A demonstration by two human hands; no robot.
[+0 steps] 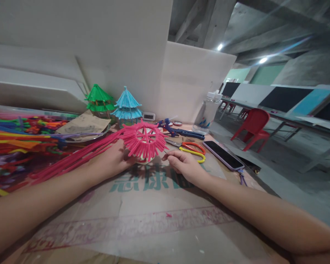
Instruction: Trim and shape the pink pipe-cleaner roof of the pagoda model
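Pink wheel [144, 149] lay tilted at twelve o'clock from the wearer, between both hands. The left hand [121, 157], at its eight o'clock, seemed closed on the rim, fingertips hidden; the right hand [183, 163], at four o'clock, was pinched, apparently on a thin dark strand [166, 151]. Uneven squeezing could have bent the fringe, or a tug skewed the spokes. Fuzzy, stubby stems ringed it; smooth-handled scissors [183, 146] rested at three o'clock.

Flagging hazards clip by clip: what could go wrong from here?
The pink fringed piece might bend if the left hand tightens its grip. The scissors lie beyond the right hand, which could knock them. The phone sits near the right edge of the work surface and might be nudged off.
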